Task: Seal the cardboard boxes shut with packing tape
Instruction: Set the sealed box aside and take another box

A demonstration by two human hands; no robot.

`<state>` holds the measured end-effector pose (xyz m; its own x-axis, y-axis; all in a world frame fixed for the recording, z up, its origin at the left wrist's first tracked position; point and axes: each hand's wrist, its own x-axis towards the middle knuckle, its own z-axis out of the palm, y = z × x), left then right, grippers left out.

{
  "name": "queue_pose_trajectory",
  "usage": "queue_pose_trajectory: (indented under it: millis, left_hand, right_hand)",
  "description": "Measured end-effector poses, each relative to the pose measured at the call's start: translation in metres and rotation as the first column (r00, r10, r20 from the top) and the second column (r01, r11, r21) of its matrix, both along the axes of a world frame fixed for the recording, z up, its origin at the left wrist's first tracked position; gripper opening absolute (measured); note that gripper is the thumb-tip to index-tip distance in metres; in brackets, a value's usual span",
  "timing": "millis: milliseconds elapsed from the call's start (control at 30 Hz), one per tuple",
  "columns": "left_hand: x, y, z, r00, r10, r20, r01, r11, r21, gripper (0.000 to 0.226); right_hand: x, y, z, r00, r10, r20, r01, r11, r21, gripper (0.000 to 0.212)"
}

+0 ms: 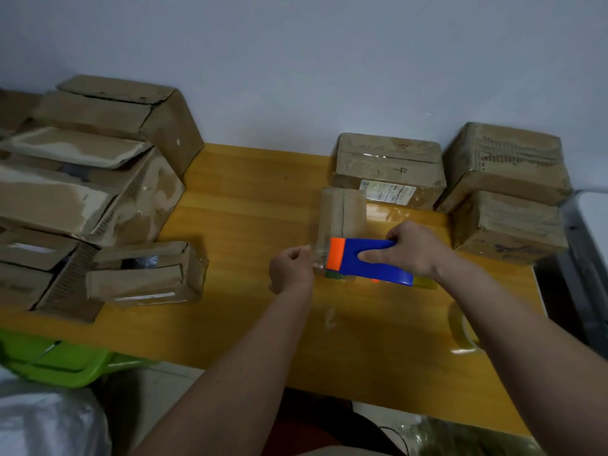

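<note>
Fingers (371, 257) of the right hand (415, 248) are curled round the blue and orange tape dispenser (368, 262), thumb laid flat along its blue body. The left hand (291, 270) has its fingers curled, pinching the free end of the clear packing tape (318, 255) drawn out from the dispenser's orange end. Both are held just above the yellow table (250, 205), at the near end of a small cardboard box (343, 212) whose top seam runs away from the person.

Judgement: the step in hand is starting a strip for this small box. The next move calls for sticking the tape end to the box's near face, then drawing the dispenser along the seam under tension.

Taped boxes (390, 169) stand behind and to the right; open-flapped boxes (148, 274) wait on the left. A spare tape roll (463, 329) lies near the right forearm.
</note>
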<state>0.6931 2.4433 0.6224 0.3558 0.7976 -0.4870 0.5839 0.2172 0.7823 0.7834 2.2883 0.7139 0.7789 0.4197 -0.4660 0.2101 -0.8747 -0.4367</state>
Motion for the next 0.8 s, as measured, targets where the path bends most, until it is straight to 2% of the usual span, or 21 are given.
queue_pose_trajectory:
  millis: [133, 267, 367, 467, 500, 533, 567, 600, 633, 667, 700, 733, 800]
  left_hand:
    - [0.007, 0.001, -0.007, 0.998, -0.056, -0.030, 0.056, 0.998, -0.018, 0.028]
    - [0.008, 0.003, -0.016, 0.994, -0.100, -0.037, 0.098, 0.995, -0.034, 0.014]
    - [0.008, 0.003, -0.024, 0.981, -0.167, -0.096, 0.164, 0.986, -0.043, 0.029]
    - [-0.003, -0.003, -0.036, 0.902, -0.304, -0.308, 0.299, 0.952, -0.063, 0.062]
    - [-0.009, -0.006, -0.037, 0.865, -0.342, -0.366, 0.375, 0.927, 0.020, 0.068]
    - [-0.014, -0.008, -0.036, 0.841, -0.368, -0.398, 0.464, 0.868, 0.177, 0.068]
    - [-0.019, -0.009, -0.035, 0.819, -0.413, -0.398, 0.551, 0.758, 0.348, 0.068]
    - [-0.022, -0.008, -0.031, 0.765, -0.509, -0.394, 0.644, 0.605, 0.468, 0.074]
    - [-0.025, -0.006, -0.027, 0.656, -0.626, -0.422, 0.742, 0.431, 0.514, 0.081]
    - [-0.027, -0.004, -0.022, 0.516, -0.709, -0.481, 0.828, 0.268, 0.493, 0.087]
    - [-0.028, -0.001, -0.018, 0.388, -0.740, -0.549, 0.891, 0.148, 0.430, 0.094]
    - [-0.028, 0.002, -0.014, 0.302, -0.735, -0.608, 0.930, 0.086, 0.358, 0.101]
    - [-0.028, 0.004, -0.015, 0.236, -0.671, -0.703, 0.957, 0.033, 0.289, 0.101]
  right_hand:
    - [0.008, 0.011, -0.003, 1.000, 0.003, 0.024, -0.001, 0.996, -0.095, 0.052]
    - [0.012, 0.012, -0.009, 1.000, -0.004, -0.005, 0.003, 0.992, -0.123, 0.058]
    - [0.015, 0.008, -0.012, 0.999, -0.013, -0.050, 0.009, 0.996, -0.093, 0.053]
    - [0.017, 0.005, -0.014, 0.997, -0.009, -0.073, 0.004, 0.998, -0.068, 0.045]
    - [0.017, 0.004, -0.014, 0.997, -0.007, -0.078, 0.002, 0.998, -0.063, 0.043]
    - [0.017, 0.004, -0.014, 0.997, -0.007, -0.082, 0.002, 0.998, -0.060, 0.043]
    - [0.018, 0.004, -0.013, 0.996, -0.006, -0.085, 0.001, 0.998, -0.057, 0.044]
    - [0.018, 0.004, -0.013, 0.996, -0.005, -0.089, 0.000, 0.999, -0.052, 0.045]
    - [0.019, 0.003, -0.013, 0.996, -0.006, -0.089, 0.002, 0.999, -0.045, 0.047]
    - [0.019, 0.003, -0.013, 0.996, -0.011, -0.085, 0.007, 0.999, -0.039, 0.048]
    - [0.018, 0.003, -0.013, 0.997, -0.019, -0.077, 0.017, 0.999, -0.033, 0.050]
    - [0.018, 0.003, -0.014, 0.997, -0.029, -0.066, 0.027, 0.999, -0.028, 0.052]
    - [0.016, 0.002, -0.015, 0.998, -0.026, -0.051, 0.024, 0.999, -0.027, 0.052]
